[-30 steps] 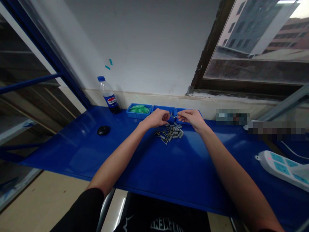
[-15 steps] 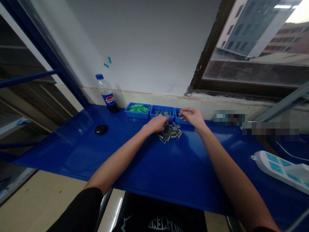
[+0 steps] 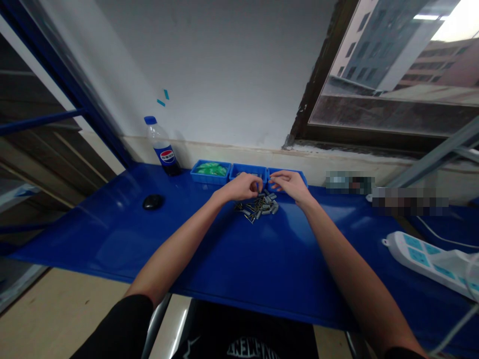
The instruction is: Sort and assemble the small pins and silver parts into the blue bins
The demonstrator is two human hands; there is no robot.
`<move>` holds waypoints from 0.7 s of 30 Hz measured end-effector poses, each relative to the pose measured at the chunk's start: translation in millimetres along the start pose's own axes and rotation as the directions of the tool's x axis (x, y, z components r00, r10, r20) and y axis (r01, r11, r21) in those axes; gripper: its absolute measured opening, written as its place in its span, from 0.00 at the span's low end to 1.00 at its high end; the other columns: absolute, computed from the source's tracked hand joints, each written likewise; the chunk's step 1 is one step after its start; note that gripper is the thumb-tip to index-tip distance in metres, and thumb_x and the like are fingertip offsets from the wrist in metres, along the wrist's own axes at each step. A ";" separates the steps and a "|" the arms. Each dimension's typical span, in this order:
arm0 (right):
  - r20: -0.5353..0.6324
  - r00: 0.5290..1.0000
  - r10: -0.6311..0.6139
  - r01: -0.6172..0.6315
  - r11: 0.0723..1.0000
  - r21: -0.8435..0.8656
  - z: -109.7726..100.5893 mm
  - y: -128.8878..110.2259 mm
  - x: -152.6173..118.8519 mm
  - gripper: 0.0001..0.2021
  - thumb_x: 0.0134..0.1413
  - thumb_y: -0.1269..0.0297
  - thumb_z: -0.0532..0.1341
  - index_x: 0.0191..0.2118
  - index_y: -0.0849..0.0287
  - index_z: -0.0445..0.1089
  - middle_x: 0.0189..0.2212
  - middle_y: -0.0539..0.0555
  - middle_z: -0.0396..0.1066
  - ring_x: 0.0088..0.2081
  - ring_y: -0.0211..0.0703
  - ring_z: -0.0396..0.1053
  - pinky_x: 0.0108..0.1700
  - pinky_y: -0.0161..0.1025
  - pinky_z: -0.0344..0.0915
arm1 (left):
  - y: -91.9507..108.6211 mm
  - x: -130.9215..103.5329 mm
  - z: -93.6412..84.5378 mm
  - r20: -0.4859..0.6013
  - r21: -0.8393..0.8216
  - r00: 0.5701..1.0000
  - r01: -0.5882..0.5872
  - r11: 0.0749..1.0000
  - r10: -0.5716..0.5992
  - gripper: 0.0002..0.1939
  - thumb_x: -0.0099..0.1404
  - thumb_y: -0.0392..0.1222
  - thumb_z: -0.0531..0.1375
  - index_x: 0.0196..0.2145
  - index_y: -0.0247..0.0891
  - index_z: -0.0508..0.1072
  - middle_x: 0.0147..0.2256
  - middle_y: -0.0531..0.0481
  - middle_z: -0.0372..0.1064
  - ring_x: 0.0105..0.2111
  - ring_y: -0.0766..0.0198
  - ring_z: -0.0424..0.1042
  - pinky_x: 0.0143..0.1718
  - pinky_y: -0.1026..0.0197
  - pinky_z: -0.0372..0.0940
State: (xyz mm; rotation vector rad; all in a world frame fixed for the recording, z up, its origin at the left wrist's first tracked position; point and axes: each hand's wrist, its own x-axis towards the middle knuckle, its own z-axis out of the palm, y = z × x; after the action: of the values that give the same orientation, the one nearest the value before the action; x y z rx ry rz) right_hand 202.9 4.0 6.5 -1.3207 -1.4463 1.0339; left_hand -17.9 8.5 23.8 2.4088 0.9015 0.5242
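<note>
Toward the bench's point(image 3: 232, 264) back edge, a pile of screws and grey wall plugs point(image 3: 265, 205) lies just before the middle blue bin point(image 3: 248, 166). Left hand point(image 3: 244, 186) and right hand point(image 3: 292, 184) apart, fingers curled; cannot tell if either pinches anything. Judgement: light fingertip grip suits such small pieces.

Head-worn view from above the near edge of a blue table point(image 3: 269, 269), facing forward and down at close range, left hand point(image 3: 239, 188) and right hand point(image 3: 294, 185) near mid-frame, wall point(image 3: 224, 75) beyond, window point(image 3: 392, 75) at upper right.
</note>
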 end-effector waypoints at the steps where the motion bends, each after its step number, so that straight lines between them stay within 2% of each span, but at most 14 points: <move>1: 0.021 1.000 0.006 -0.006 1.000 -0.006 -0.9 -0.4 -0.4 0.05 0.54 0.70 0.66 0.38 0.62 0.78 0.31 0.56 0.81 0.27 0.37 0.76 0.27 0.30 0.69 | 0.2 0.2 -0.7 -0.026 -0.050 1.000 -0.007 0.999 0.006 0.08 0.55 0.31 0.62 0.34 0.34 0.78 0.29 0.50 0.78 0.31 0.64 0.76 0.35 0.65 0.66; 4: 0.147 0.989 0.018 -0.018 1.000 0.002 -4.3 -2.3 -3.9 0.06 0.53 0.68 0.68 0.39 0.61 0.78 0.31 0.57 0.81 0.29 0.39 0.77 0.29 0.32 0.71 | -0.9 1.5 -1.5 -0.101 -0.196 0.995 -0.007 0.981 -0.013 0.04 0.55 0.36 0.64 0.30 0.34 0.76 0.30 0.48 0.79 0.32 0.63 0.78 0.36 0.64 0.68; 7: 0.300 0.953 0.037 -0.064 0.995 0.081 -6.3 -5.1 -9.0 0.10 0.53 0.65 0.69 0.41 0.60 0.79 0.34 0.58 0.82 0.34 0.42 0.79 0.35 0.35 0.75 | -3.4 2.9 -0.6 -0.156 -0.336 0.986 0.005 0.942 -0.061 0.08 0.54 0.40 0.68 0.30 0.33 0.75 0.31 0.45 0.79 0.32 0.62 0.78 0.36 0.62 0.70; 9: 0.359 0.932 0.038 -0.094 0.986 0.141 -5.6 -6.2 -11.2 0.12 0.51 0.64 0.71 0.42 0.59 0.80 0.36 0.58 0.82 0.36 0.44 0.80 0.39 0.36 0.76 | -4.8 3.3 0.4 -0.174 -0.402 0.981 0.006 0.916 -0.084 0.11 0.53 0.41 0.69 0.29 0.33 0.74 0.30 0.45 0.79 0.31 0.63 0.78 0.35 0.62 0.70; 13: 0.333 0.942 0.025 -0.102 0.971 0.214 -1.0 -3.2 -10.1 0.13 0.47 0.63 0.73 0.40 0.59 0.80 0.35 0.58 0.82 0.37 0.44 0.80 0.43 0.39 0.76 | -6.1 3.3 1.9 -0.205 -0.459 0.974 -0.006 0.888 -0.100 0.12 0.53 0.42 0.70 0.29 0.33 0.72 0.29 0.47 0.78 0.30 0.65 0.76 0.34 0.63 0.70; 15: 0.301 0.953 0.032 -0.108 0.965 0.240 1.0 0.0 -8.0 0.13 0.45 0.62 0.74 0.38 0.60 0.80 0.34 0.58 0.81 0.37 0.44 0.79 0.43 0.39 0.76 | -7.1 3.4 2.4 -0.215 -0.432 0.972 -0.004 0.902 -0.098 0.11 0.54 0.41 0.70 0.29 0.33 0.72 0.29 0.47 0.78 0.30 0.65 0.76 0.34 0.64 0.70; 21: 0.230 0.973 0.014 -0.076 0.962 0.262 -2.1 2.5 -4.1 0.13 0.42 0.63 0.75 0.36 0.61 0.80 0.32 0.57 0.81 0.34 0.41 0.78 0.40 0.37 0.75 | -12.0 4.1 4.1 -0.224 -0.133 0.969 0.077 0.988 -0.105 0.05 0.57 0.37 0.67 0.30 0.34 0.76 0.28 0.48 0.78 0.31 0.63 0.77 0.34 0.64 0.68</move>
State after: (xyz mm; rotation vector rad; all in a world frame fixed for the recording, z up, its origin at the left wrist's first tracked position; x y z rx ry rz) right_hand 205.8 0.2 4.3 -1.0698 -1.3849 1.3963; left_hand -18.8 17.8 14.3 2.2148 1.0398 0.8129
